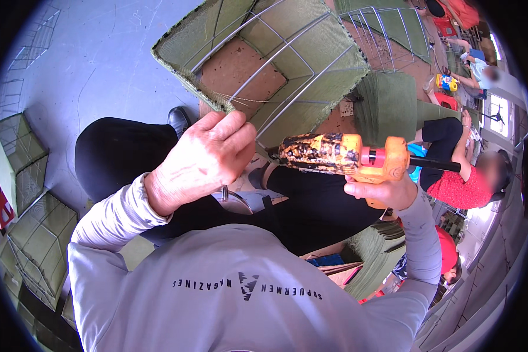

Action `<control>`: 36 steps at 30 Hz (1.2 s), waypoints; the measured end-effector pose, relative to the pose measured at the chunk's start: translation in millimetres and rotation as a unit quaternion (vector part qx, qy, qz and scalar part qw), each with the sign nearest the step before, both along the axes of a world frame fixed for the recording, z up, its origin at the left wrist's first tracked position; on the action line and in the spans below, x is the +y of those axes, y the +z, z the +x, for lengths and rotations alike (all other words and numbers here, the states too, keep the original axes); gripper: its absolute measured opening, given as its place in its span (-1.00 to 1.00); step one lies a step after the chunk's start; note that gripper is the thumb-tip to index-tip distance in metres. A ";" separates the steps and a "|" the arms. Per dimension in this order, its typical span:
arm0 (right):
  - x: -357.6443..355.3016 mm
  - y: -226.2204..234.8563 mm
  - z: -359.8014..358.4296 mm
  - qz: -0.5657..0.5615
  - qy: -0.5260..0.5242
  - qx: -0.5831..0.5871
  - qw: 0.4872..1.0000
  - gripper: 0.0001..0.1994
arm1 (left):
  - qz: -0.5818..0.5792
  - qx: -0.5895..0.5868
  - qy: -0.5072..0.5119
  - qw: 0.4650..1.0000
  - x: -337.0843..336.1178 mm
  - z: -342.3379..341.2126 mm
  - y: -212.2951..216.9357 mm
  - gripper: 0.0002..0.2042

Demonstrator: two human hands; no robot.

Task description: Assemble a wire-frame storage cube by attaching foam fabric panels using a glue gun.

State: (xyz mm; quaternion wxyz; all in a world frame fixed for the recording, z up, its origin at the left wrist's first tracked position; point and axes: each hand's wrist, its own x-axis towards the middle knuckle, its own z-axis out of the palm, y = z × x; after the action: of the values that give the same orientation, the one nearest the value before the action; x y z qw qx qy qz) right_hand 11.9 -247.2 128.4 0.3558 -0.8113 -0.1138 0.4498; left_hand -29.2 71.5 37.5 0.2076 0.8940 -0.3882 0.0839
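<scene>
In front of me stands a box-shaped wire frame [308,44] covered in green mesh cloth, with dark specks along its edge. My left hand [208,155] is at its near corner, fingers pinched together on the cloth edge; the fingertips are partly hidden. My right hand [387,190] grips an orange hot glue gun [384,158] held level to the right of my left hand. Its barrel is scorched and crusted, pointing left toward the frame. A black glue stick [434,163] juts from its rear. The nozzle is apart from the cloth.
More green mesh-covered frames [32,246] stand at the left, beside a red plastic stool [0,202]. Green cloth sheets [387,105] and a bare wire frame [387,35] lie beyond on the right. A person in red [463,185] sits at the right; others sit farther back.
</scene>
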 end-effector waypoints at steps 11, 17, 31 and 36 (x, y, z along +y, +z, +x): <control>12.7 -5.6 0.5 0.024 0.022 -0.035 0.999 -0.74 | -0.013 0.031 0.042 0.999 6.1 5.1 4.1 -0.73; 20.2 -4.6 -0.1 0.046 -0.143 0.098 0.984 -0.77 | -0.039 0.081 0.060 0.994 7.9 7.1 5.2 -0.75; 9.0 -12.6 -3.3 0.113 -0.124 0.075 0.983 -0.62 | -0.036 0.104 0.060 0.992 11.3 9.6 7.8 -0.74; 14.7 -15.0 -3.8 0.107 -0.123 0.048 0.985 -0.64 | -0.035 0.109 0.062 0.991 12.2 9.8 9.6 -0.74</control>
State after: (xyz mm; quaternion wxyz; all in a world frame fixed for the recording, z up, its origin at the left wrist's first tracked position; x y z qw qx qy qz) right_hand 8.1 -232.4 113.4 0.4984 -0.7537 -0.0438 0.4262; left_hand -19.4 83.7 47.2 0.2745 0.9122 -0.3038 0.0122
